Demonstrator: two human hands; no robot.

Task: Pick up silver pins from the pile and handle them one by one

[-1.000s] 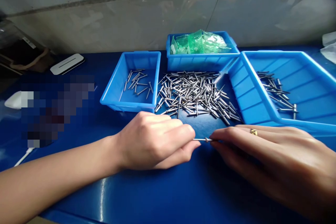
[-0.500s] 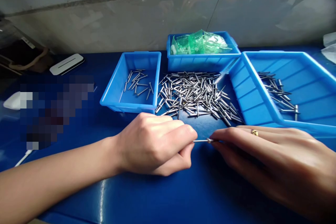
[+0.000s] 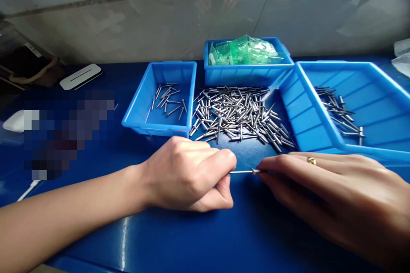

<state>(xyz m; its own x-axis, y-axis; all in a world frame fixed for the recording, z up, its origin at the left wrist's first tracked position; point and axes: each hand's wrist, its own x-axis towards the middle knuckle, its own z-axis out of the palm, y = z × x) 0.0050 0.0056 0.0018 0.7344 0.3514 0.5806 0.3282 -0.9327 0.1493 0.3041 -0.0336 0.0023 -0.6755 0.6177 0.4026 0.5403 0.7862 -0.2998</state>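
Observation:
A thin metal rivet (image 3: 242, 172) lies level between my two hands, low in the middle of the head view. My left hand (image 3: 192, 175) is closed on its thin end. The fingertips of my right hand (image 3: 329, 196), which wears a gold ring, pinch the other end by the flange. Just beyond my hands a pile of metal rivets (image 3: 237, 113) lies on the blue table. Several metal pieces lie in the small blue bin (image 3: 134, 111) at the left of the pile. More rest in the large blue bin (image 3: 323, 115) at the right.
Behind the pile stands a blue bin (image 3: 250, 76) with green plastic bags (image 3: 240, 51). A white and black device (image 3: 81, 76) lies at the back left. Near the left edge are a white object (image 3: 14, 122), a cable (image 3: 28, 190) and a pixelated area. A wall runs behind.
The fingers of my left hand have shifted slightly left, and a little more of the thin shaft shows between my hands. My right hand is almost still.

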